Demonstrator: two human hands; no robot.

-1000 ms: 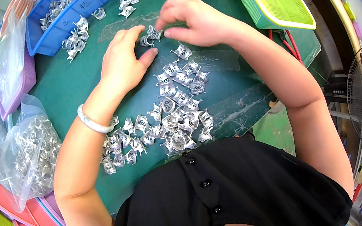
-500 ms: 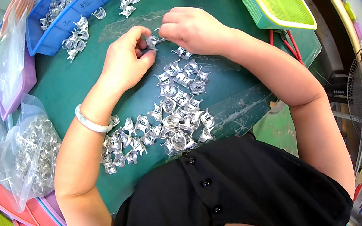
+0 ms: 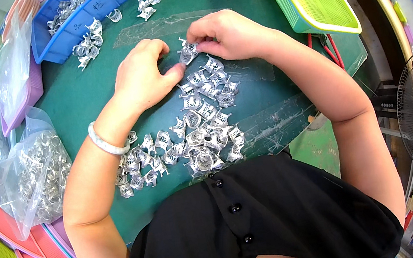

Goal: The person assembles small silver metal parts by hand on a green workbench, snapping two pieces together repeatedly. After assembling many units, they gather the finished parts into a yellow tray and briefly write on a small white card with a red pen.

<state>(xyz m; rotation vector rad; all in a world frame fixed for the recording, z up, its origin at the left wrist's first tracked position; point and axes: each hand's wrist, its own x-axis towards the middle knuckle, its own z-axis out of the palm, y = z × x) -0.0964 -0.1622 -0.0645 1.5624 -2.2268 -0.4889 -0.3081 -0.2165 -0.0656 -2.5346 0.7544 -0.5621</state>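
Well within the green table edge [image 3: 295, 134], the right hand [image 3: 231, 35] pinches a silver piece [image 3: 188, 53], the left hand [image 3: 143, 75] half-spread beside it

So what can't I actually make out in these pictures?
All in the head view:
- Silver piece in the right hand: part of its right side, covered by that hand's fingertips.
- Blue bin: its far part, cut off by the top edge.
- Clear bag: single pieces inside, blurred by crinkled plastic and crowding.
- Heap of silver pieces: an exact count, since they overlap.
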